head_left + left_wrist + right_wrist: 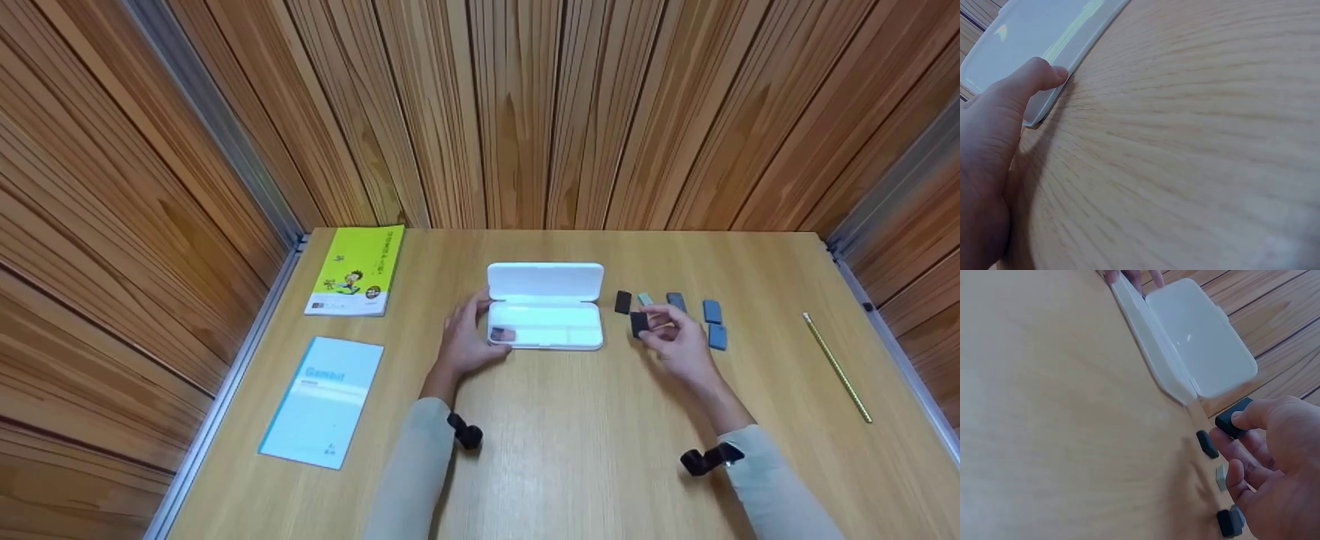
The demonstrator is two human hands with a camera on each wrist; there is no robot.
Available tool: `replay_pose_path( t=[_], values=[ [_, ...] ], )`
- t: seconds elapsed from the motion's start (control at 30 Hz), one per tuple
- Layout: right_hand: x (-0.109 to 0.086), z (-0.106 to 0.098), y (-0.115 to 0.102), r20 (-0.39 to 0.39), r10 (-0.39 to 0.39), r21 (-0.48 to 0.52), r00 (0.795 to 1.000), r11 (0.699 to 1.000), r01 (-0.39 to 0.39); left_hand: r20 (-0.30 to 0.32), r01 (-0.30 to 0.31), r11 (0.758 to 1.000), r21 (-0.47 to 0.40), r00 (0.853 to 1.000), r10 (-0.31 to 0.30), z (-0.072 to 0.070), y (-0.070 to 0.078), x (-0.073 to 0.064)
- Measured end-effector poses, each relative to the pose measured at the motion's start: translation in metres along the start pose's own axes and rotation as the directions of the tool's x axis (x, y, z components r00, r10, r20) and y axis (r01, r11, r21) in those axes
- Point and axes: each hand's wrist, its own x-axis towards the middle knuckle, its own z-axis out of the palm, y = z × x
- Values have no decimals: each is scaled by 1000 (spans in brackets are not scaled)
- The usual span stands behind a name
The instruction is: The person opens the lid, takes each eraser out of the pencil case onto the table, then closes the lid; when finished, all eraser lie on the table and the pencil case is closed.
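An open white pencil case (546, 316) stands mid-table, its lid tipped up at the back. A small reddish and dark patch (502, 334) shows in its front left corner. My left hand (466, 341) grips the case's left end, thumb at the front edge, fingers around the side; the left wrist view shows that thumb (1047, 74) on the rim. To the right of the case, my right hand (681, 346) pinches a black eraser (1232, 418) between thumb and fingers, raised over the table in the right wrist view.
Around the right hand lie a black eraser (622, 301), a pale green one (644, 298), a grey one (676, 301) and two blue ones (712, 311). A gold pencil (838, 367) lies far right. Leftward are a yellow-green book (356, 270) and a light blue notebook (322, 405).
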Motion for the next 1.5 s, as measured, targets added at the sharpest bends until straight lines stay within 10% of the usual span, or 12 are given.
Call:
replay_pose_path(
  t=[1.5],
  values=[
    [-8,-10,18,-70,-33,-122,997,992,24,3,-9,1000,15,1000,9,-1,2,-1]
  ],
)
